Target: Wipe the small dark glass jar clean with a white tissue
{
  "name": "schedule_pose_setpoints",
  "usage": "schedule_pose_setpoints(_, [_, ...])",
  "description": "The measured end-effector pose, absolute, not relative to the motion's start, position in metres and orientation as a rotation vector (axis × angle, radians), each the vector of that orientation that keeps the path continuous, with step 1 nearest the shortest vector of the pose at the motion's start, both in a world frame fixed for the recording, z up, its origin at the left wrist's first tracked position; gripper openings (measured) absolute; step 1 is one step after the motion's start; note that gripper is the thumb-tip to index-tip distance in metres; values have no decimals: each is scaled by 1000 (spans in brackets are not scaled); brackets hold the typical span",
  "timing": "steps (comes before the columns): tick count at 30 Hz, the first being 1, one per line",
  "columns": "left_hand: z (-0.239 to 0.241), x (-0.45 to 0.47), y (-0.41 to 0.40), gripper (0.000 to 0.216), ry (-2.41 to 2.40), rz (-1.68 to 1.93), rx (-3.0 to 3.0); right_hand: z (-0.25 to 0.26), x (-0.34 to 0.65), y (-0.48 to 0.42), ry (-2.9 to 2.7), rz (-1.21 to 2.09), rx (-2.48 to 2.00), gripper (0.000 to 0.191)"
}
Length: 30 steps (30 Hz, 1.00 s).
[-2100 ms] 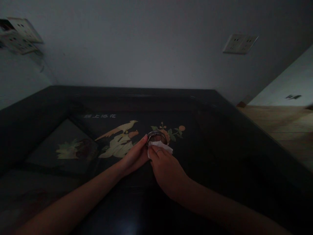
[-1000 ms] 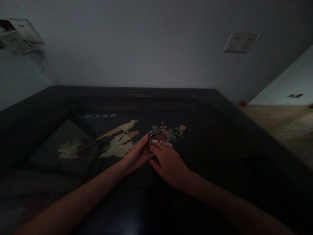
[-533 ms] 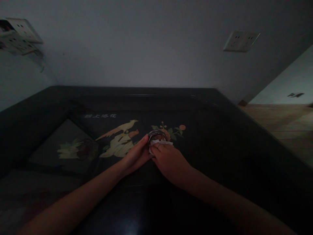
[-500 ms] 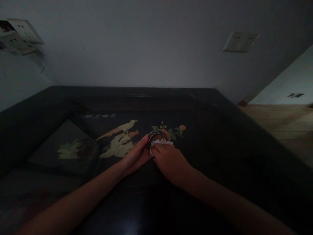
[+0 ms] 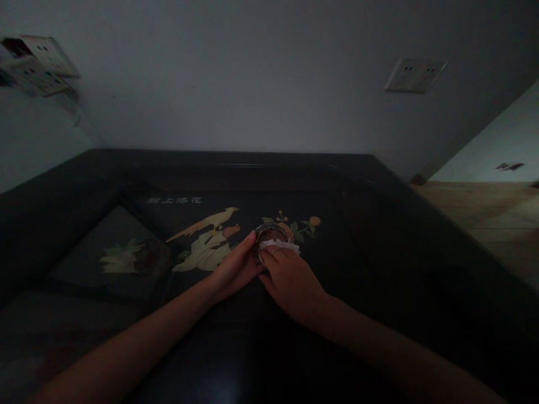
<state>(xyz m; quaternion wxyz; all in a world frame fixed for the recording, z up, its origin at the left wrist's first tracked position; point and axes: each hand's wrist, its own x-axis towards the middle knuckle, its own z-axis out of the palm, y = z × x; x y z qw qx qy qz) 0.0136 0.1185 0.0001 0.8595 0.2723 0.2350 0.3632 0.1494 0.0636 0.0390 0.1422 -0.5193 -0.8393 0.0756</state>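
A small round dish point(image 5: 269, 228) with a dark, shiny, patterned rim is held just above the black table. It looks like a glass ashtray or bowl, but the dim light hides its exact kind. My left hand point(image 5: 236, 268) grips its left side, thumb on the rim and fingers underneath. In my right hand point(image 5: 295, 283) is a crumpled white tissue point(image 5: 295, 246), pressed by the fingers against the inside of the dish. The near part of the dish is hidden behind the tissue and fingers.
The glossy black table point(image 5: 357, 336) carries an inlaid bird picture point(image 5: 206, 249) and flowers point(image 5: 311, 223). A pale wall stands behind, with a wall socket point(image 5: 416, 76) at right and more sockets point(image 5: 48, 56) at left. Wooden floor point(image 5: 484, 207) shows on the right.
My right hand has shifted slightly, its fingers reaching further along the inside of the dish with the tissue. More of the dish's inside shows. My left hand keeps its hold.
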Motion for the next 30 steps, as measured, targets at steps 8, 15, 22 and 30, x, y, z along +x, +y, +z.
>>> schedule_pose_setpoints(8, [0, 13, 118, 40, 513, 769, 568, 34, 150, 62, -2122, 646, -1361, 46])
schedule_pose_setpoints(15, [-4, 14, 120, 39, 462, 753, 585, 43, 154, 66, -2518, 199, -1451, 30])
schedule_pose_setpoints(22, [-7, 15, 120, 36, 461, 764, 628, 35, 154, 65, -2683, -260, -1398, 25])
schedule_pose_setpoints(30, [-2, 14, 118, 36, 480, 757, 593, 41, 152, 65, -2540, 79, -1487, 25])
